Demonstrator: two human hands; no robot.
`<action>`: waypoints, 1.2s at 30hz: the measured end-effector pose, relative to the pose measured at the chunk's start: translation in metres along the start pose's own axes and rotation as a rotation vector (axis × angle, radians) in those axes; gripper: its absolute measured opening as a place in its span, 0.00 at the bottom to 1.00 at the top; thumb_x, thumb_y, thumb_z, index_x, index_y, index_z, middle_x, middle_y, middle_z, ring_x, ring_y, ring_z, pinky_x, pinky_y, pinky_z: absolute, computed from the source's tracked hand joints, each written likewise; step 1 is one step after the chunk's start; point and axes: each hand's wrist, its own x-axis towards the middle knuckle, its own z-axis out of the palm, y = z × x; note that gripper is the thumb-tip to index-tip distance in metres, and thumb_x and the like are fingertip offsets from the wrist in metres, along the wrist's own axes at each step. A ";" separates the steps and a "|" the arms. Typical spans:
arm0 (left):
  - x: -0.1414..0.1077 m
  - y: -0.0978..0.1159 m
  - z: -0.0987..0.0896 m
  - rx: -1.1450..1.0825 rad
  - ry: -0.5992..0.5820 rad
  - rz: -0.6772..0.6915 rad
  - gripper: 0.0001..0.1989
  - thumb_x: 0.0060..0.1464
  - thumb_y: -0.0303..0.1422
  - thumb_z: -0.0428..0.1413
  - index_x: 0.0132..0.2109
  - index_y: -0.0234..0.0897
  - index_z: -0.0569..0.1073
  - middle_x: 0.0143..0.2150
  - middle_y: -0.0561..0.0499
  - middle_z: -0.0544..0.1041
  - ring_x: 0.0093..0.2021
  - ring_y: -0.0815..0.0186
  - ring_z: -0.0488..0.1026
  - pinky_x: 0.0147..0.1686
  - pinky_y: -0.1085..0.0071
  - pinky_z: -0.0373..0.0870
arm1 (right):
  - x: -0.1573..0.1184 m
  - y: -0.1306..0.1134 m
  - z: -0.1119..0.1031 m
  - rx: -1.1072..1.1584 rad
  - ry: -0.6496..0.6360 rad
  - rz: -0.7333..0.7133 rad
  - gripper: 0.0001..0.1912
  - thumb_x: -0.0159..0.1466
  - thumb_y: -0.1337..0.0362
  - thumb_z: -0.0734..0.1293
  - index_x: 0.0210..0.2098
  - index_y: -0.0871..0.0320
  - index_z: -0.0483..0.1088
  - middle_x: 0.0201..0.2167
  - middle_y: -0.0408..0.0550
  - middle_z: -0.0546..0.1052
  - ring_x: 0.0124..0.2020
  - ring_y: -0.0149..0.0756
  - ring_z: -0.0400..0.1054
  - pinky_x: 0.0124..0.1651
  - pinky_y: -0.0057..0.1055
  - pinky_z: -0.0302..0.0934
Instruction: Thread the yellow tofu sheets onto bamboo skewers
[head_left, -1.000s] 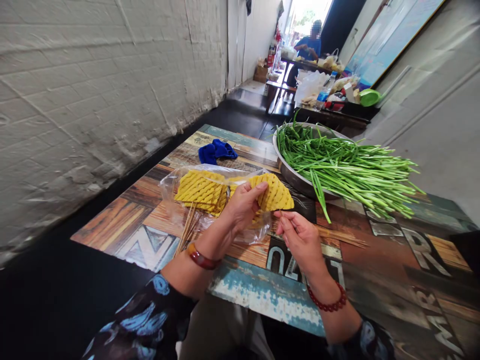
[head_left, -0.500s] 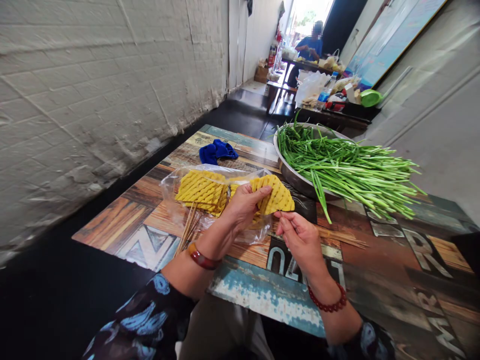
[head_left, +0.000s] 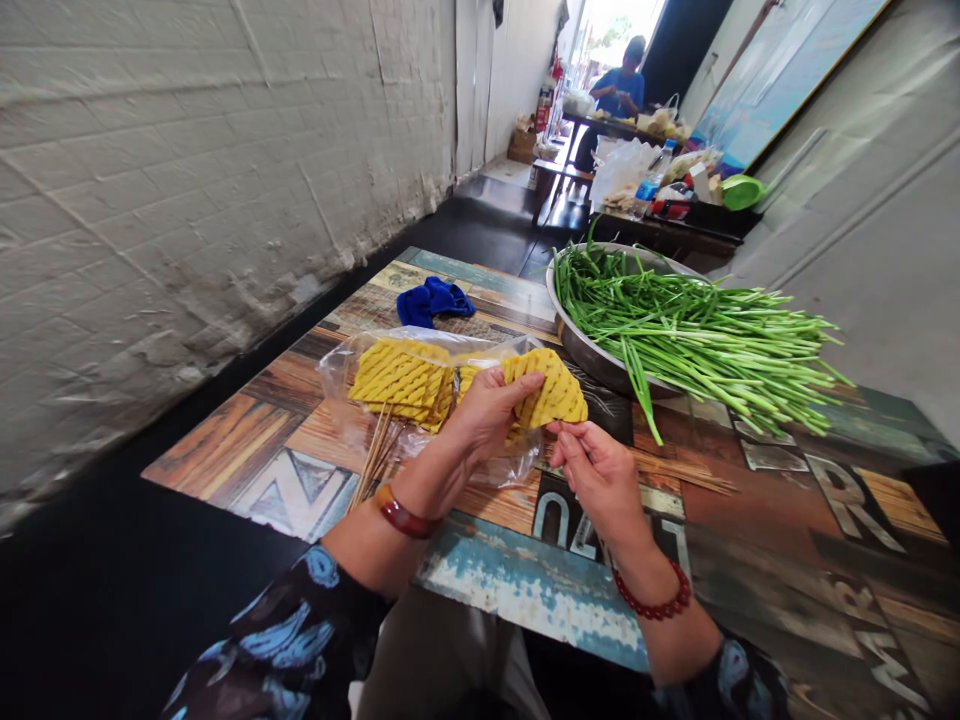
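"Nearest first: how does your right hand [head_left: 596,475] stand?"

"Its fingers are pinched narrow at the lower corner of the scored yellow sheet [head_left: 556,385]. What lies between the fingertips is hidden in this view. Work gently there; that thin corner probably tears easily."

"And to the left?"

"Thin sticks [head_left: 379,455] lie in a loose bunch. Keep your sleeve from dragging them."

"What about your left hand [head_left: 484,415]?"

"Its fingers hold the left part of that same sheet, thumb on top, so the sheet sits between your two hands at the right end of the clear bag [head_left: 335,375]. Support it without squeezing; it looks soft enough to fold. Keep the bag's loose plastic out of your grip, too."

"Farther out?"

"More yellow sheets [head_left: 397,378] lie in the bag. Just beyond your raised sheet, to the right, stands the bowl [head_left: 589,355] of long greens [head_left: 712,345]; leave yourself elbow room there."
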 end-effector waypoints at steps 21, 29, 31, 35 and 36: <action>-0.002 0.009 0.001 0.055 0.009 -0.007 0.12 0.44 0.36 0.66 0.33 0.32 0.78 0.30 0.48 0.79 0.31 0.65 0.77 0.35 0.69 0.73 | 0.000 -0.002 -0.001 0.124 0.015 0.130 0.18 0.67 0.50 0.66 0.41 0.59 0.75 0.23 0.40 0.73 0.16 0.25 0.58 0.20 0.25 0.52; -0.004 0.014 -0.001 0.331 0.025 0.225 0.16 0.47 0.43 0.66 0.35 0.34 0.78 0.27 0.55 0.73 0.25 0.73 0.67 0.27 0.76 0.66 | 0.006 -0.003 0.000 0.316 0.041 0.216 0.18 0.63 0.49 0.68 0.39 0.59 0.74 0.20 0.38 0.69 0.16 0.24 0.52 0.18 0.23 0.45; -0.004 0.014 0.000 0.260 0.015 0.214 0.19 0.47 0.45 0.66 0.40 0.35 0.79 0.29 0.53 0.75 0.26 0.72 0.70 0.30 0.74 0.69 | 0.007 -0.005 0.000 0.356 0.029 0.235 0.19 0.62 0.48 0.69 0.38 0.59 0.74 0.19 0.37 0.67 0.16 0.23 0.51 0.17 0.23 0.43; -0.008 0.016 0.000 0.237 -0.057 0.184 0.21 0.51 0.46 0.63 0.46 0.35 0.81 0.37 0.48 0.79 0.30 0.69 0.74 0.34 0.70 0.71 | 0.008 -0.011 -0.001 0.411 -0.017 0.285 0.20 0.59 0.47 0.71 0.37 0.59 0.73 0.18 0.36 0.65 0.15 0.22 0.47 0.17 0.23 0.39; -0.009 0.017 0.000 0.254 -0.071 0.186 0.20 0.53 0.45 0.62 0.46 0.35 0.81 0.38 0.47 0.79 0.31 0.69 0.74 0.34 0.71 0.70 | 0.008 -0.012 -0.001 0.425 -0.027 0.298 0.20 0.58 0.47 0.72 0.37 0.59 0.73 0.17 0.35 0.64 0.15 0.22 0.46 0.17 0.23 0.38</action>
